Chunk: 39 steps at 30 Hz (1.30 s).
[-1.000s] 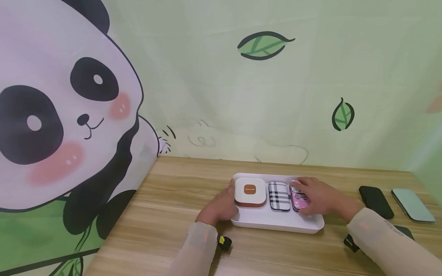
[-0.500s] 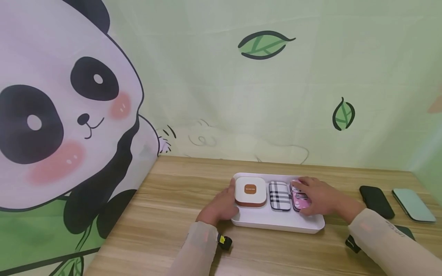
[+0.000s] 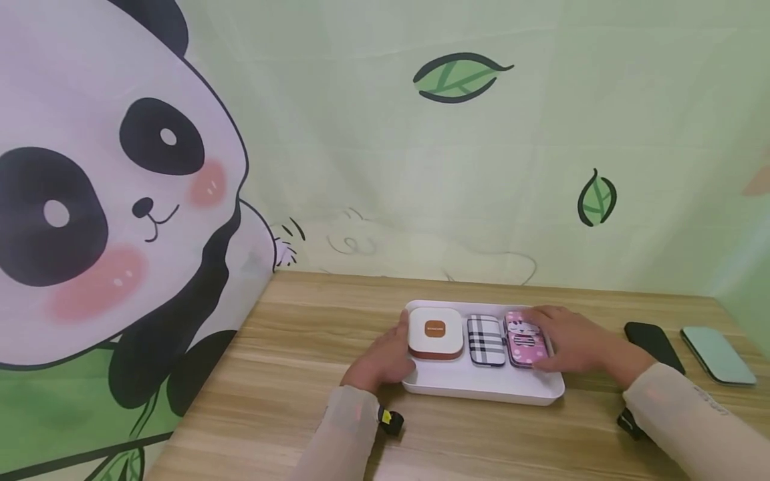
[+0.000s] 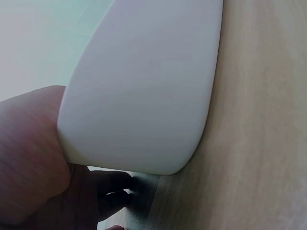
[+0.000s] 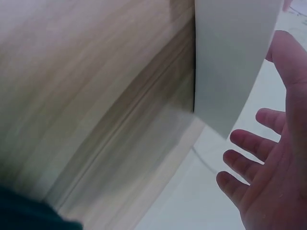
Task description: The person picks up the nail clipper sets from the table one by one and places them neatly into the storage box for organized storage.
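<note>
A white tray (image 3: 481, 386) stands on the wooden table, holding three small cases in a row. They are a square white case (image 3: 435, 327) with a brown label and brown base, a black-and-white plaid case (image 3: 486, 341) and a pink patterned case (image 3: 527, 337). My left hand (image 3: 385, 354) grips the tray's left end; in the left wrist view its fingers (image 4: 112, 184) show beyond the tray's end wall. My right hand (image 3: 574, 341) is over the tray's right end, fingers apart beside the pink case and holding nothing. In the right wrist view its fingers spread loosely beside the tray wall (image 5: 230, 62).
Right of the tray lie a black case (image 3: 656, 346) and a pale mint case (image 3: 718, 355). A dark teal object (image 5: 33, 213) sits at the corner of the right wrist view. Behind the table hangs a green cloth (image 3: 373, 133) with a printed panda.
My right hand has let go of the pink case and moved a little to the right, uncovering more of it. The left hand stays at the tray's left end.
</note>
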Each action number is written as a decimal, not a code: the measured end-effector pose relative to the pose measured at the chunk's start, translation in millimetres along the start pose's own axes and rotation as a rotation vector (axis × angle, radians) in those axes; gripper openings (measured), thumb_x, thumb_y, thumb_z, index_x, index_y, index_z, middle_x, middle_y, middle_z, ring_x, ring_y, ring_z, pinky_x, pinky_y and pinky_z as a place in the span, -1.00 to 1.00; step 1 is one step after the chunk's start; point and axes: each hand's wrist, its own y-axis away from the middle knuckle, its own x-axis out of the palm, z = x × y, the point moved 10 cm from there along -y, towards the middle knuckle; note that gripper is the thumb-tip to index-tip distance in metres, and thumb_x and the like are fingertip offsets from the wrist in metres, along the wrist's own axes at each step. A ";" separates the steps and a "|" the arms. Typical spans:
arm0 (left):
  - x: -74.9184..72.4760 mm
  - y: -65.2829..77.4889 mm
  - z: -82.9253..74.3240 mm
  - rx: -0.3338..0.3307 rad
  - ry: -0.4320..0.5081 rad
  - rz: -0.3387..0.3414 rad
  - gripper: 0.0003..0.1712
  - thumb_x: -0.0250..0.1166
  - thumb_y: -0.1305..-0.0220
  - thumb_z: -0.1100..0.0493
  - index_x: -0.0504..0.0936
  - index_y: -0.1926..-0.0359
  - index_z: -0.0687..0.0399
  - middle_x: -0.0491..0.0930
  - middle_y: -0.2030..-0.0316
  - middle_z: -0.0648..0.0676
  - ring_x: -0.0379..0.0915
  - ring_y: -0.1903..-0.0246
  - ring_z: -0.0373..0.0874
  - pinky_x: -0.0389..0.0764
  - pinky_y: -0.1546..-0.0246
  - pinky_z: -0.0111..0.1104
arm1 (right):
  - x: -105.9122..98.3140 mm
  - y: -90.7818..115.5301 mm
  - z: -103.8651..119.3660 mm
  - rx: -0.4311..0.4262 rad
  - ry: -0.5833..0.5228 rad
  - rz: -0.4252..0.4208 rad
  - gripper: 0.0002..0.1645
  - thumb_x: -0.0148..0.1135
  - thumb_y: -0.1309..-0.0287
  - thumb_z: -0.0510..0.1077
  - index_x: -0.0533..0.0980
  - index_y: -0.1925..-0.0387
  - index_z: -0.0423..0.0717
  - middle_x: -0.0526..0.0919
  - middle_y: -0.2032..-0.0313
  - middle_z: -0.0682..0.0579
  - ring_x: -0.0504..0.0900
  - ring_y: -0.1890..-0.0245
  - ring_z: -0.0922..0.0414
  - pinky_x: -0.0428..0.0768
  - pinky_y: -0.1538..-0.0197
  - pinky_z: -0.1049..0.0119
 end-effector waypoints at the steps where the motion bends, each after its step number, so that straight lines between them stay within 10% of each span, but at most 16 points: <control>1: -0.2 0.0 0.2 -0.002 -0.001 0.001 0.13 0.17 -0.16 0.28 -0.33 -0.60 0.12 0.08 -0.53 0.23 0.09 -0.48 0.07 0.10 -0.49 -0.08 | -1.4 1.2 -2.2 0.003 -0.005 -0.004 0.20 0.42 0.07 0.43 0.23 -0.48 -0.06 0.33 -0.39 -0.28 0.30 -0.36 -0.35 0.32 -0.29 -0.36; 25: -1.9 3.6 -2.3 -0.005 0.003 0.024 0.12 0.16 -0.19 0.26 -0.34 -0.60 0.10 0.01 -0.56 0.22 0.00 -0.52 0.07 0.06 -0.50 -0.08 | -12.3 33.8 -69.5 0.057 0.004 -0.009 -0.10 0.34 -0.16 0.10 0.27 -0.43 -0.21 0.36 -0.33 -0.40 0.32 -0.30 -0.41 0.36 -0.21 -0.39; 39: -1.0 2.1 -3.1 0.000 -0.008 0.026 0.11 0.16 -0.20 0.26 -0.35 -0.60 0.10 0.02 -0.56 0.22 -0.01 -0.52 0.08 0.07 -0.50 -0.07 | -8.0 63.2 -111.2 0.046 0.047 -0.007 0.02 0.43 0.31 -0.16 0.34 -0.32 -0.36 0.40 -0.17 -0.52 0.42 -0.13 -0.50 0.46 -0.04 -0.35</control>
